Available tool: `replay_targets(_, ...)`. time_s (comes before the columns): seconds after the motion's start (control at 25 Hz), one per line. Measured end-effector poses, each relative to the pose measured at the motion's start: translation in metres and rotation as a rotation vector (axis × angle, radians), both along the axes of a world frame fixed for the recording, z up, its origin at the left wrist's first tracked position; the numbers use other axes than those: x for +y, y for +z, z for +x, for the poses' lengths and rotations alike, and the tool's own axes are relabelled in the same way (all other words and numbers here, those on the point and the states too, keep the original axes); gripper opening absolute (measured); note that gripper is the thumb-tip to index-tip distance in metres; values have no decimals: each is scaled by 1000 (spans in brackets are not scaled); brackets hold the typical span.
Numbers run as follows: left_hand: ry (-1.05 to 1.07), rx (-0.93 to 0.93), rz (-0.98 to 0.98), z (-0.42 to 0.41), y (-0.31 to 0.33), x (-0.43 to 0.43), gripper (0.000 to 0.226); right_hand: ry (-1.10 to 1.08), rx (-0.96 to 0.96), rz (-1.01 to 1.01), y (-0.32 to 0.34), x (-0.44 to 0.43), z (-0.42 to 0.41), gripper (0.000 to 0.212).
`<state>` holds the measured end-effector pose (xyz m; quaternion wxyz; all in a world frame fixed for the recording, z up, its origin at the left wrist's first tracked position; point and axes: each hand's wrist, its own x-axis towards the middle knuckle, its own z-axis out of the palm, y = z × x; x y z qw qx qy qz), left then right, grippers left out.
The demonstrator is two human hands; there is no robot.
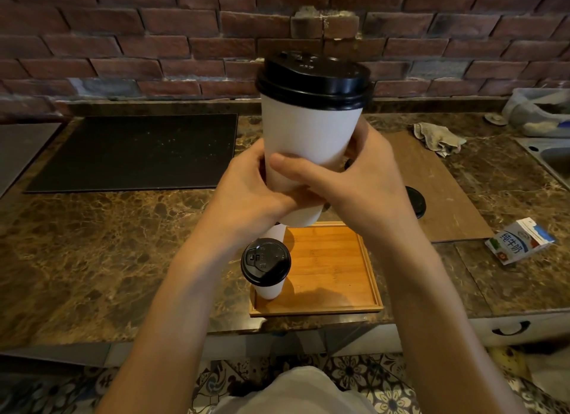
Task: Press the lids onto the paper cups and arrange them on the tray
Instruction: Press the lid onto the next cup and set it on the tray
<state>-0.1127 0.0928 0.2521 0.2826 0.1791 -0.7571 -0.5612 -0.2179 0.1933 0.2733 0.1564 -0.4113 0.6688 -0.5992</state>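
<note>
one cup (308, 142) is capped and held up in the air, and its lid (313, 80) looks seated level all round. a second cup (268, 288), also capped, stands in the near-left corner of the tray (333, 259). a white sliver of a third cup (277, 231) shows under the left hand (249, 191); i cannot tell if it has a lid. a spare lid (416, 202) lies on the board (447, 197), so some capping seems left. both hands curl round the raised cup's lower half, the right hand (364, 182) with its thumb across the front. the cup hangs above the tray's far edge, not yet set down.
</note>
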Motion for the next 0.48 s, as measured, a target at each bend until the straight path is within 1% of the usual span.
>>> replay_targets(0.08, -27, 7, 7, 1, 3, -2, 51, 48, -2, -5, 5, 1, -3, 62)
replay_targets(0.24, -159, 25, 57, 6, 10, -5, 51, 169, -116, -38, 8, 3, -10, 50)
replay_targets(0.36, -267, 29, 108, 8, 12, -6, 49, 282, -190, -58, 7, 4, -14, 54)
replay_targets(0.48, -312, 28, 146, 9, 10, -6, 54, 363, -228, -49, 7, 6, -17, 51)
